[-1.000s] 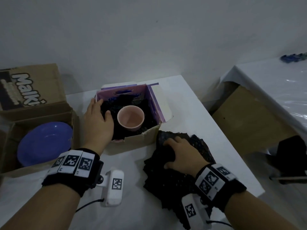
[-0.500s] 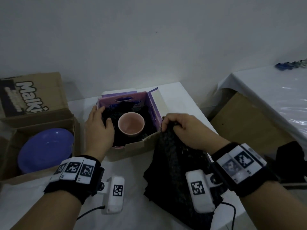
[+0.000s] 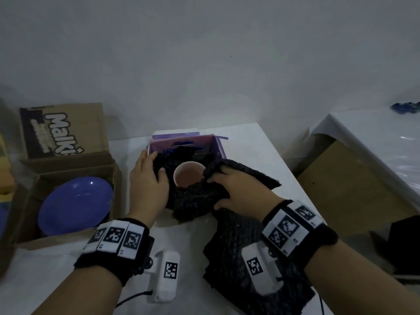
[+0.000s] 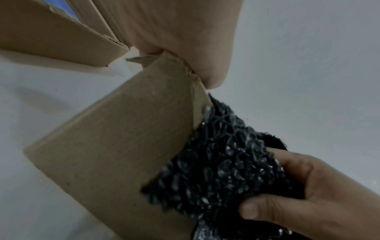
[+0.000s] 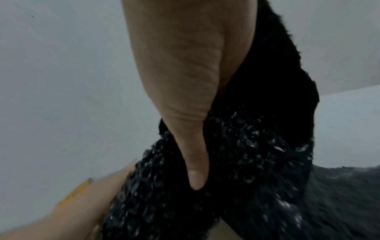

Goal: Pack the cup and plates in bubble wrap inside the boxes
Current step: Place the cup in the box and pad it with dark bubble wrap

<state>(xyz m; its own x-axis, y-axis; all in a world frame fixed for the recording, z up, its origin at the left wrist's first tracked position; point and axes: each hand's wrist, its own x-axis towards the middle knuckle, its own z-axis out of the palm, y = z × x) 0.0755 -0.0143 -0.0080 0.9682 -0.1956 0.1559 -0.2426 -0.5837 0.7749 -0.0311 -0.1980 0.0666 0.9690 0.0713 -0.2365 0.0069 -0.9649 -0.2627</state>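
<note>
A pink cup (image 3: 188, 176) stands upright in the small purple-lined box (image 3: 218, 145), on black bubble wrap that lines it. My left hand (image 3: 150, 178) holds the box's left wall, fingers outside and thumb inside on the wrap. My right hand (image 3: 223, 187) grips a sheet of black bubble wrap (image 3: 200, 198) and holds it over the box's front edge, against the cup's near side. In the left wrist view the sheet (image 4: 226, 162) hangs over the cardboard wall (image 4: 123, 146). A blue plate (image 3: 75, 205) lies in the open cardboard box (image 3: 31, 243) on the left.
More black bubble wrap (image 3: 229, 258) lies piled on the white table (image 3: 250, 144) under my right wrist. A second table with a white cover (image 3: 375, 142) and a brown panel (image 3: 341, 189) stand to the right, across a gap. The wall is close behind.
My right hand has lifted a sheet off the pile and carried it left, from the box's right corner to its front edge by the cup. My left hand stays on the box.
</note>
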